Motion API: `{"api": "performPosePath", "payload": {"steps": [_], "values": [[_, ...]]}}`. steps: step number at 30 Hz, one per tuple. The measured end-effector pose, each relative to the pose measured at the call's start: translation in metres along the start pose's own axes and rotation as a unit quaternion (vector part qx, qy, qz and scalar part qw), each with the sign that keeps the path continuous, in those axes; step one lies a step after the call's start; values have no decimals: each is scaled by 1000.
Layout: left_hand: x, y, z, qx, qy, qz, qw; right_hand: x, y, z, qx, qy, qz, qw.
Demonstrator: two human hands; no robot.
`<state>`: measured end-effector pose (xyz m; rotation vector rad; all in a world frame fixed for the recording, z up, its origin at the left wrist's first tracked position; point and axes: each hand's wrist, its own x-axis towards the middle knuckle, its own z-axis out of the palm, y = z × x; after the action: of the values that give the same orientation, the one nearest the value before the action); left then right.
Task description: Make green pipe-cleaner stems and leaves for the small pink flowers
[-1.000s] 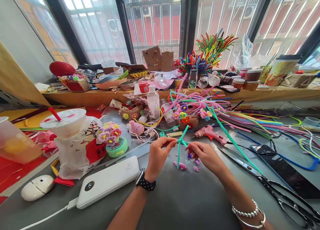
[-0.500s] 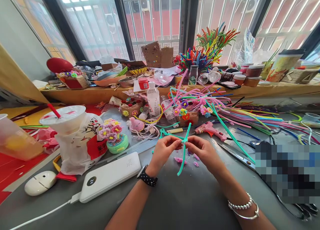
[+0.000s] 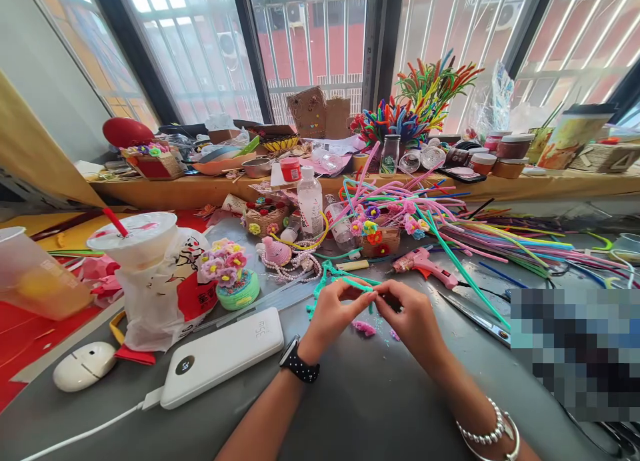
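Both hands meet over the middle of the grey table, pinching a green pipe cleaner (image 3: 357, 285) between them. My left hand (image 3: 336, 314) is closed, thumb and fingers on the stem. My right hand (image 3: 407, 312) is closed too, its fingertips touching the same pipe cleaner near the left fingertips. A short green end hangs below the pinch; the rest is partly hidden by the fingers. Behind my left hand lies more twisted green pipe cleaner (image 3: 320, 289). Small pink fuzzy bits (image 3: 364, 327) lie on the table just under the hands.
A pink glue gun (image 3: 427, 266) and scissors (image 3: 475, 319) lie to the right. Loose pipe cleaners (image 3: 505, 244) spread behind them. On the left are a white power bank (image 3: 225, 357), a mouse (image 3: 84, 365), a bagged drink cup (image 3: 150, 274) and a green flower pot ornament (image 3: 237, 289).
The green pipe cleaner's upright piece, standing above and below the fingers before, is now mostly folded down or hidden. Both hands have tilted inward and dipped slightly. The view has shifted a little.
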<state>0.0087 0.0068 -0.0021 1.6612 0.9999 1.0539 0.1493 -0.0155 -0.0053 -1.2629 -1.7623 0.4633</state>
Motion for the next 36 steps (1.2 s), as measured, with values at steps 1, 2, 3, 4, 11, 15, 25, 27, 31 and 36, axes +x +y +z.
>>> {"api": "performPosePath", "payload": {"steps": [1,2,3,4,11,15,25,27,31,36], "values": [[0,0,0,-10,-4,-3,1000,0,0,0,-7,5,-10,1000],[0,0,0,-17,-11,-6,1000,0,0,0,-11,8,-18,1000],[0,1,-1,-21,-20,-9,1000,1,1,0,-13,9,-22,1000],[1,1,-2,-20,-28,-11,999,1,2,0,-13,7,-22,1000],[1,-1,-7,70,-4,16,997,3,7,-2,3,-11,3,1000],[1,-1,-8,65,-23,26,997,4,8,-4,2,-44,7,999],[1,-2,-7,-51,-103,-32,993,7,6,-4,-6,-121,23,992],[1,-3,-6,-83,-95,-50,991,7,8,-2,-14,-127,21,992],[2,-2,-5,-115,-80,-67,988,8,11,1,-36,-138,9,990],[2,-1,-8,-45,-105,-53,992,8,9,-1,-27,-120,6,992]]}}
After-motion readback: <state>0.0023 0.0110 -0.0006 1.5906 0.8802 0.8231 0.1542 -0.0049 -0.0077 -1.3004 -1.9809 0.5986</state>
